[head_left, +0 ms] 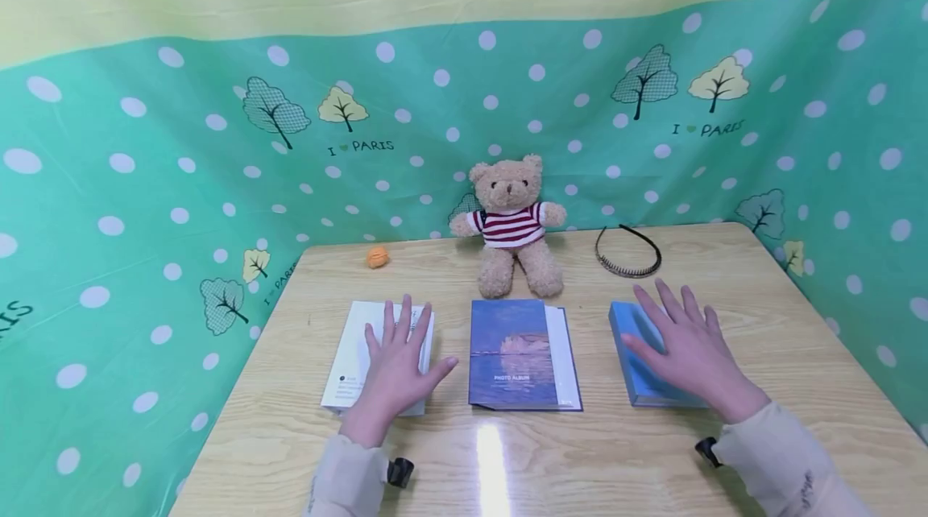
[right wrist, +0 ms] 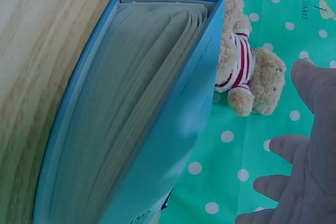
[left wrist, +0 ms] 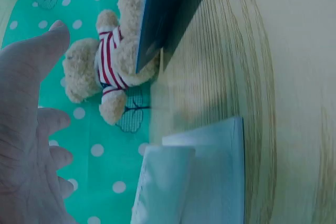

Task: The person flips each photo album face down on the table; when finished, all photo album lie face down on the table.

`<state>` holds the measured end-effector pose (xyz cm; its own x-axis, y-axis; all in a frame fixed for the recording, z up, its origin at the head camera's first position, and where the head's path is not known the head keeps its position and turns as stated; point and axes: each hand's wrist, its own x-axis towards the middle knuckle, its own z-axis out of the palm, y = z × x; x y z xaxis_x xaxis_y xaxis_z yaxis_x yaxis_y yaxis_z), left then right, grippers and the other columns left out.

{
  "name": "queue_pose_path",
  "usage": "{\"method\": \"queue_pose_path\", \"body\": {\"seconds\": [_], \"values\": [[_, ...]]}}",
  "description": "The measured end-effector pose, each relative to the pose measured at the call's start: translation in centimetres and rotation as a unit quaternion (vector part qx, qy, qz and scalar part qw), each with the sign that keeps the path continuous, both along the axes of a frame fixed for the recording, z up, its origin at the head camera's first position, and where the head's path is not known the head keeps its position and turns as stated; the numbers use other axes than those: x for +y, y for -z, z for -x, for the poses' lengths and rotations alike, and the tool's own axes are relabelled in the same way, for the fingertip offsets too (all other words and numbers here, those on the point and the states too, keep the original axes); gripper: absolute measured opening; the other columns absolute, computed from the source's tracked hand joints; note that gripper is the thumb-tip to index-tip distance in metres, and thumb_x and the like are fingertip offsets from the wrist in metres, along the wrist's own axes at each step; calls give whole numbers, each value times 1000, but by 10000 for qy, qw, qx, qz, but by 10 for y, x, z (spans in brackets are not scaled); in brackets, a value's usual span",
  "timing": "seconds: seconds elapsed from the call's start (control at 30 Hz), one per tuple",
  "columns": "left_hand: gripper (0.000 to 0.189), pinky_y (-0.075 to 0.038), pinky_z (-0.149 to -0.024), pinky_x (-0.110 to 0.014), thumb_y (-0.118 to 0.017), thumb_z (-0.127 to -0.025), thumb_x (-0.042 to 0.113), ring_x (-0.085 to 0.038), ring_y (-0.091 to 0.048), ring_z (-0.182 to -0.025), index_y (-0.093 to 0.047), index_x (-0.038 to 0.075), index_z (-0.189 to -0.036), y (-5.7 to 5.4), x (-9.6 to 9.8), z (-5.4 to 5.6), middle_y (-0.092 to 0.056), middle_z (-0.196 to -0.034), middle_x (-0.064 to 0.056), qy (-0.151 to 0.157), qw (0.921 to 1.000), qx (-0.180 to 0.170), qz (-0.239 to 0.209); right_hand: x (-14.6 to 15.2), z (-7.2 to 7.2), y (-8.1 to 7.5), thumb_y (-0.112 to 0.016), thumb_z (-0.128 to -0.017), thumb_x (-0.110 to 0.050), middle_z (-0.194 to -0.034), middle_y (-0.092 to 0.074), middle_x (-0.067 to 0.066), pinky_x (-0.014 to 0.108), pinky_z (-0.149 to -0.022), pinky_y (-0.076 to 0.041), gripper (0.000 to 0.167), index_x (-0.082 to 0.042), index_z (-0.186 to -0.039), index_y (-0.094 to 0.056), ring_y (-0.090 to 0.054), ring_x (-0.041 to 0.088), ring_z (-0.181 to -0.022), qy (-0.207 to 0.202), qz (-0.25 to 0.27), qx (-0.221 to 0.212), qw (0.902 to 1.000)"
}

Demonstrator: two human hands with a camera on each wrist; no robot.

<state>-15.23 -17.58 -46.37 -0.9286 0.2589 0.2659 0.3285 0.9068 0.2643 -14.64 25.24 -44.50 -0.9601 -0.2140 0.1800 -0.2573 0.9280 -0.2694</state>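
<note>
My left hand point(head_left: 395, 380) is spread above a white book or album point(head_left: 346, 364) at the left of the table. Over the light-blue album point(head_left: 641, 376) on the right, my right hand point(head_left: 689, 352) has its fingers straight and apart. In both wrist views the fingers appear raised off the covers, holding nothing. Between the hands lies a photo album point(head_left: 507, 348) with a painted seascape cover and a white page edge showing on its right. Thick pages fill the light-blue album point(right wrist: 173, 108) in the right wrist view. My hands partly cover the white and light-blue ones.
A teddy bear point(head_left: 511, 227) in a striped shirt sits at the back middle. Right of it lies a dark toothed headband point(head_left: 627, 271); to the left is a small orange object point(head_left: 377, 257). Green dotted cloth point(head_left: 435, 171) hangs behind the wooden table point(head_left: 435, 469).
</note>
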Motion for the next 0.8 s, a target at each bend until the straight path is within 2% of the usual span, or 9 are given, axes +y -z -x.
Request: {"method": "queue_pose_path", "body": {"seconds": [0.43,0.6,0.8], "values": [[91,4,-108,-71,-59,-85,64,-39,7,-146,-26,16,-155,-8,18,3,-6,-161,-18,242,9995,-214,67,10,-10,-2,-51,-95,-56,-157,-16,27,82,-95,-15,81,-17,-157,-18,-12,62,-136,60,140,-68,9999],[91,1,-109,-71,-54,-86,68,-36,7,-147,-23,19,-156,-10,26,6,-2,-162,-14,296,9990,-273,213,14,-13,-3,-52,-95,-54,-157,-15,28,81,-95,-20,80,-15,-157,-18,-15,62,-134,62,248,-120,9996],[91,0,-110,-70,-51,-87,71,-35,7,-147,-21,20,-157,-13,38,9,-4,-162,-16,543,9978,-322,210,20,-17,-6,-55,-96,-50,-156,-16,30,79,-94,-24,80,-12,-157,-19,-21,61,-133,59,428,-73,9990]]}}
